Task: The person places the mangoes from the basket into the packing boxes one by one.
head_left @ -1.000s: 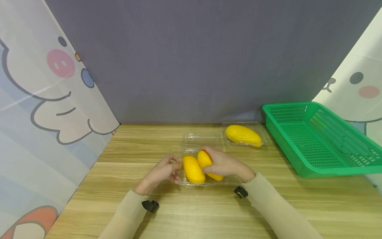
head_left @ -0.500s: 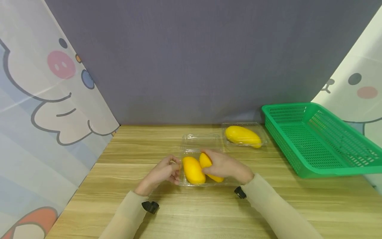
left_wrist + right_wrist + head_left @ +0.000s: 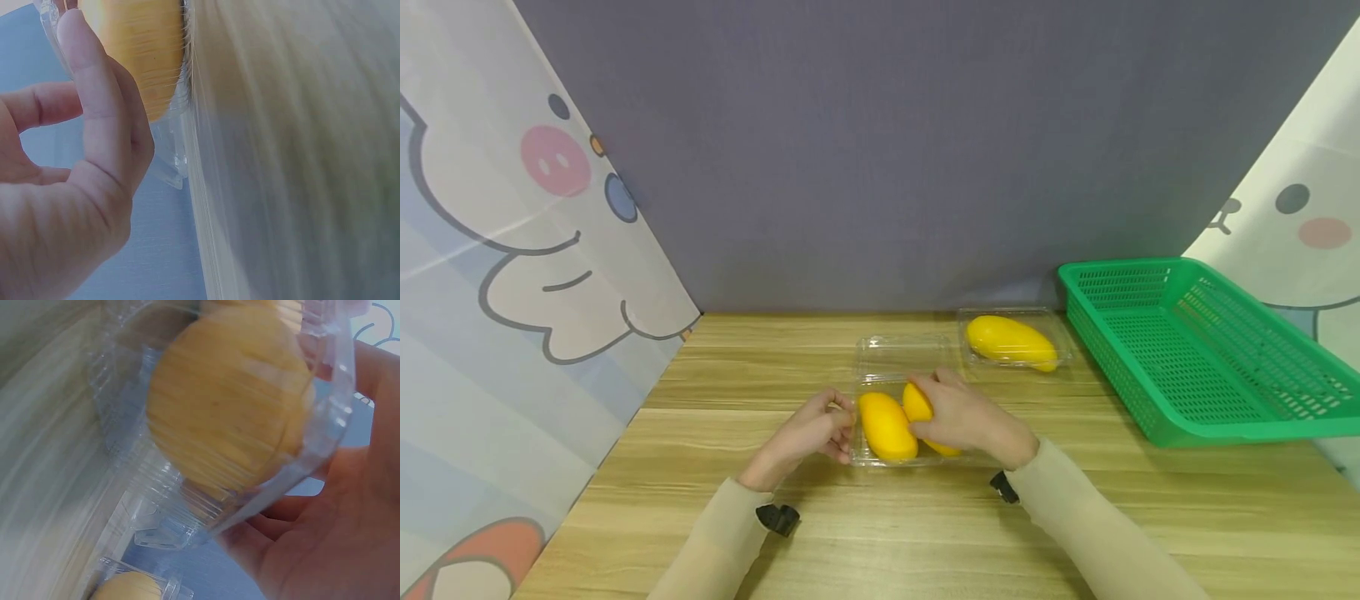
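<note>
A clear plastic clamshell box lies with its lid folded back in the middle of the table. In its left half rests a yellow mango. My right hand grips a second mango on the box's right side, covering much of it. The right wrist view shows this mango through the box's ridged wall, with fingers curled over from above. At the box's left edge, my left hand pinches the rim. Bent fingers stand close along the wall in the left wrist view.
Another clear box holding a mango stands at the back, right of the open one. Beside it is a green perforated basket at the right. A grey panel borders the wooden table behind.
My right hand has shifted very slightly, and the mango under it sits a little more upright against the other one. The left hand stays at the box's edge.
</note>
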Demonstrator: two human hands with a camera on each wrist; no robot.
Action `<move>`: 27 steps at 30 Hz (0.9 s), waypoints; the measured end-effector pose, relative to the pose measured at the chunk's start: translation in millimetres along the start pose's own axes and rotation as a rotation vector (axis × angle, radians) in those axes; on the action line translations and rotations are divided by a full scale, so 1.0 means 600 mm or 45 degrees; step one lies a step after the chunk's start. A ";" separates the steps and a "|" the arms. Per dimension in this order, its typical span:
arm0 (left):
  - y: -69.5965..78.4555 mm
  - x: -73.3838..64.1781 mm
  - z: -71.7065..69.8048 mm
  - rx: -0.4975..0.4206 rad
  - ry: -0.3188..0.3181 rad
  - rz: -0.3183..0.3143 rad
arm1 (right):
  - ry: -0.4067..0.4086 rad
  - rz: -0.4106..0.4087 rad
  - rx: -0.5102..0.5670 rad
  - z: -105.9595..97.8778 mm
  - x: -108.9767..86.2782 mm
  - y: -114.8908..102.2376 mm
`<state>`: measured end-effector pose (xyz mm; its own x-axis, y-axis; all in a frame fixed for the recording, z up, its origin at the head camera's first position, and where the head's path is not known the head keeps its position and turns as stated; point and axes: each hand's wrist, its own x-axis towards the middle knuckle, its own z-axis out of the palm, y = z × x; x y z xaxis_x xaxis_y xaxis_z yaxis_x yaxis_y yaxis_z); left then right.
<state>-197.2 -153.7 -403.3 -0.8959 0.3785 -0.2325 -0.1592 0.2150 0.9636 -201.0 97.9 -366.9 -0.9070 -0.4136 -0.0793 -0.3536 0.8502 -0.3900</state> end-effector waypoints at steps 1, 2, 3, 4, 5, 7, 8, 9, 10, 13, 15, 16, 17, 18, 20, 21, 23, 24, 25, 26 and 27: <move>0.000 0.000 0.000 -0.001 0.001 0.001 | 0.006 -0.002 -0.003 0.000 0.000 0.000; 0.000 0.000 0.000 -0.003 0.003 0.000 | 0.014 -0.006 -0.007 0.000 -0.001 0.000; 0.000 0.000 0.000 -0.003 0.005 -0.001 | 0.022 -0.013 -0.008 0.000 -0.001 0.000; 0.000 0.000 0.000 -0.004 0.008 -0.002 | 0.034 -0.019 -0.009 -0.001 -0.002 0.000; 0.001 0.000 0.001 -0.004 0.012 -0.003 | 0.044 -0.027 -0.009 -0.001 -0.002 0.001; 0.001 -0.001 0.001 -0.003 0.017 -0.004 | 0.063 -0.047 -0.006 -0.001 -0.003 0.002; 0.001 -0.001 0.001 -0.002 0.019 -0.005 | 0.071 -0.057 -0.008 -0.002 -0.003 0.002; 0.001 -0.001 0.001 -0.001 0.021 -0.005 | 0.078 -0.065 -0.009 -0.001 -0.003 0.003; 0.001 -0.001 0.001 0.000 0.021 -0.005 | 0.085 -0.073 -0.012 -0.001 -0.004 0.003; 0.001 0.000 0.001 -0.001 0.020 -0.003 | 0.107 -0.096 -0.015 -0.002 -0.004 0.004; 0.001 0.000 0.001 -0.002 0.019 -0.003 | 0.133 -0.110 -0.016 -0.003 -0.004 0.004; 0.001 0.000 0.001 -0.002 0.019 -0.003 | 0.149 -0.117 -0.019 -0.004 -0.004 0.004; 0.001 0.001 0.001 -0.002 0.019 -0.002 | 0.163 -0.123 -0.014 -0.005 -0.004 0.004; 0.001 0.001 0.001 -0.003 0.019 -0.003 | 0.176 -0.128 -0.011 -0.006 -0.003 0.005; 0.001 0.001 0.001 -0.001 0.019 -0.003 | 0.197 -0.138 -0.007 -0.008 -0.003 0.006; 0.001 0.001 0.001 0.001 0.020 -0.003 | 0.201 -0.141 -0.008 -0.008 -0.003 0.007; 0.000 0.001 0.001 0.005 0.022 -0.003 | 0.199 -0.143 -0.008 -0.008 -0.003 0.009; 0.001 0.001 0.001 0.007 0.024 -0.004 | 0.191 -0.139 -0.013 -0.007 -0.003 0.009; 0.000 0.001 0.001 0.010 0.025 -0.003 | 0.182 -0.134 -0.015 -0.006 -0.004 0.010; 0.001 0.001 0.000 0.013 0.026 -0.003 | 0.171 -0.126 -0.013 -0.006 -0.004 0.011; 0.000 0.001 0.000 0.014 0.025 -0.003 | 0.161 -0.117 -0.009 -0.005 -0.004 0.012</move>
<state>-197.8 -153.1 -403.3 -0.9036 0.3600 -0.2323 -0.1573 0.2256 0.9614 -202.0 106.0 -366.8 -0.8921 -0.4460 0.0727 -0.4378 0.8131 -0.3837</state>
